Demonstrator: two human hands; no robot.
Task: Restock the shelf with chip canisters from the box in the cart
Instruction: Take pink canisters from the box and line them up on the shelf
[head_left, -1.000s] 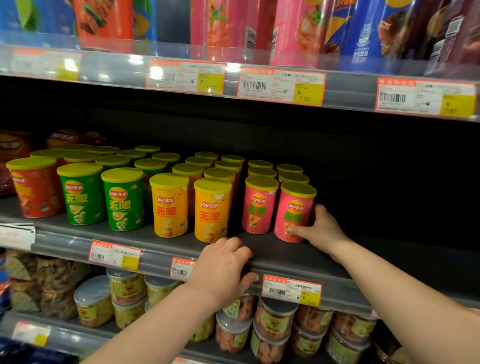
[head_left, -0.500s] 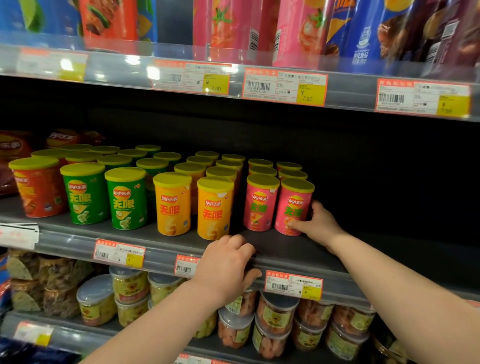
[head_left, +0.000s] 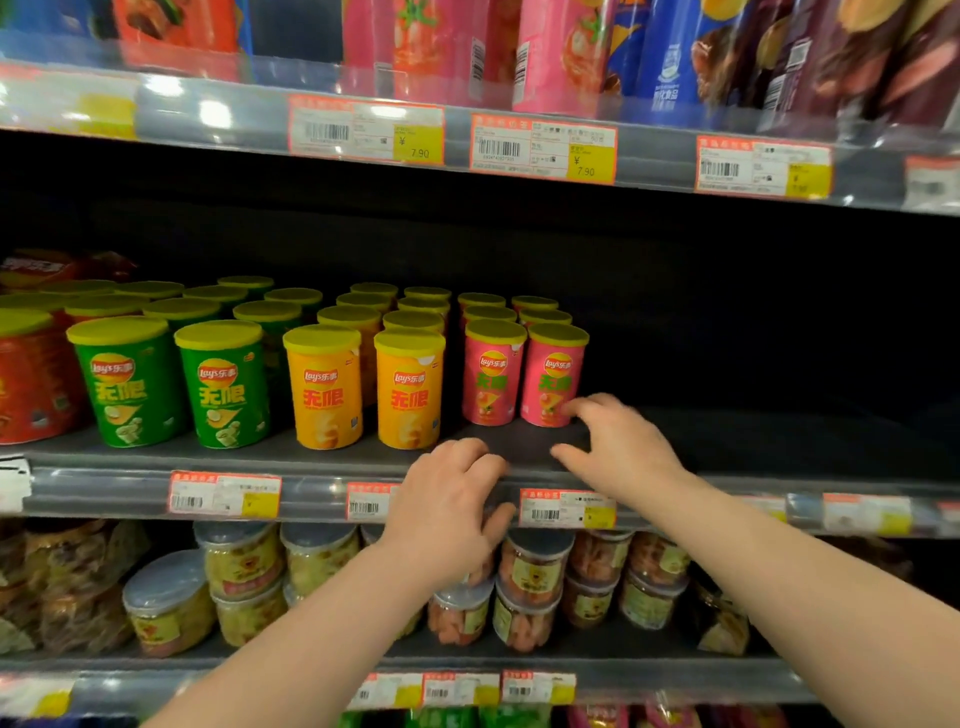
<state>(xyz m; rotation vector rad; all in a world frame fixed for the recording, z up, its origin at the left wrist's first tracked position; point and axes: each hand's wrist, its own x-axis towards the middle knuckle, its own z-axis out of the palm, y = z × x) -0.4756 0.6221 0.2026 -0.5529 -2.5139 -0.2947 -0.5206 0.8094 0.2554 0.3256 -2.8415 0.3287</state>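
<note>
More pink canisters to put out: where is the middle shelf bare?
The widest bare patch of the middle shelf lies right of the pink canisters, past the right hand. A narrow aisle runs between the pink and orange canisters. Leftward, orange and green canisters stand packed in rows, and the left hand grips the front edge.

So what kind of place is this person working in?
Most likely a supermarket snack aisle: stacked shelves carry barcoded price tags along their front edges, and identical chip canisters stand in neat rows, labels facing out.
</note>
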